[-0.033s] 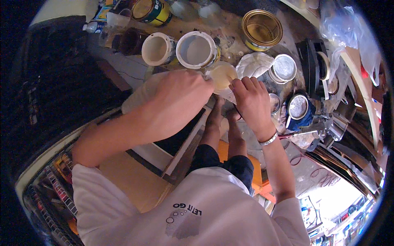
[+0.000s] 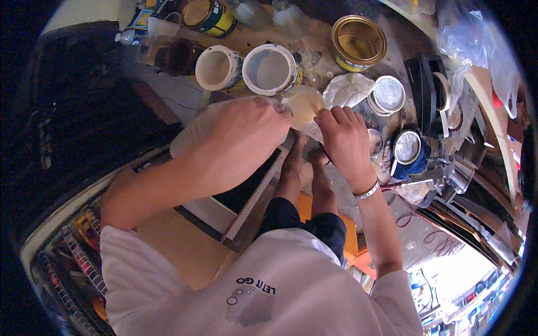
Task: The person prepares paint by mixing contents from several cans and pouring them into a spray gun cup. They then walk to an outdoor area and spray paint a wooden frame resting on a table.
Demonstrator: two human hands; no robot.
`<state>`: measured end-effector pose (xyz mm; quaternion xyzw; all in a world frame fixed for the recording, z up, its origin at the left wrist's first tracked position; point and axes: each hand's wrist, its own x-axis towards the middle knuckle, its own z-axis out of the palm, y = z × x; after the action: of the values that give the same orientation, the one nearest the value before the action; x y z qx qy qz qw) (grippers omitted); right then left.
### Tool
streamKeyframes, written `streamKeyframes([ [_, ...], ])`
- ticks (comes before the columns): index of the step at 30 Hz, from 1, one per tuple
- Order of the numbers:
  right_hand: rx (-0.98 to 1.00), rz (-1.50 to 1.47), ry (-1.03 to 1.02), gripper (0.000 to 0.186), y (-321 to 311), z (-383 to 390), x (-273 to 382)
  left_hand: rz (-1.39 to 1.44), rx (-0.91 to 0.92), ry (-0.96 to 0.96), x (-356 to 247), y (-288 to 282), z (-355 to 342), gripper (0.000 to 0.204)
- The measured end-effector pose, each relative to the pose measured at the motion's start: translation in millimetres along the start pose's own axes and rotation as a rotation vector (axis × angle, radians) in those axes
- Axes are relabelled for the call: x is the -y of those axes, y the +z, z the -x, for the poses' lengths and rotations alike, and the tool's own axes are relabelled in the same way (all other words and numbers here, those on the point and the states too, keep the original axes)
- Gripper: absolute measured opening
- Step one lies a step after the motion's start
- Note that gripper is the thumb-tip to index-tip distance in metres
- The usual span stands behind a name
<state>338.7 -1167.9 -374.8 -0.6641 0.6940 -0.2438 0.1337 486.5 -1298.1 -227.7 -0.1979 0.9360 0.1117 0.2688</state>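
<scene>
My left hand [image 2: 255, 119] is closed, its fingers curled out of sight beneath it. A pale translucent container [image 2: 185, 134], partly hidden by my forearm, extends leftward from that hand and seems to be in its grip. Just right of the left knuckles is a translucent cup [image 2: 305, 106] with beige liquid in it. My right hand [image 2: 343, 134] pinches a thin stick [image 2: 317, 110] whose lower end reaches into the cup. What supports the cup is hidden by my hands.
Beyond my hands stand two open white-rimmed cans [image 2: 295, 71] [image 2: 215, 88] of pale paint. An open gold-coloured can [image 2: 358, 66] is further back right. Lidded tins [image 2: 388, 94], a crumpled white cloth [image 2: 348, 89], a spray gun [image 2: 428, 176] and a tape roll [image 2: 442, 89] lie rightward.
Very little differs. My left forearm and the pale container sit slightly further right, and the cans have shifted a touch in view. My right hand keeps its pinch on the stick.
</scene>
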Motion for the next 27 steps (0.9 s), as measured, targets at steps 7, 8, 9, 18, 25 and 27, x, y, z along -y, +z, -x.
streamKeyframes([
  [7,0.036,-0.002,0.031,0.011,-5.9,-3.1,10.2,0.128,-0.228,-0.141,9.9,27.9,61.3,0.032],
  [8,0.043,-0.016,0.023,0.011,-6.7,-4.1,12.2,0.103,-0.232,-0.167,11.5,21.6,75.4,0.038],
  [9,0.049,-0.023,0.017,0.012,-5.9,-5.3,15.1,0.133,-0.266,-0.190,15.0,18.9,89.8,0.039],
  [18,-0.056,0.110,0.098,0.011,0.8,-19.0,24.4,0.420,-0.648,-0.366,71.9,-40.0,205.3,0.049],
  [25,0.040,0.057,0.215,0.012,3.6,-20.0,50.6,0.357,-0.747,-0.346,168.5,-121.7,207.5,0.049],
  [27,0.016,0.067,0.266,0.009,2.6,-28.8,56.3,0.206,-0.768,-0.242,206.2,-137.8,192.4,0.046],
])
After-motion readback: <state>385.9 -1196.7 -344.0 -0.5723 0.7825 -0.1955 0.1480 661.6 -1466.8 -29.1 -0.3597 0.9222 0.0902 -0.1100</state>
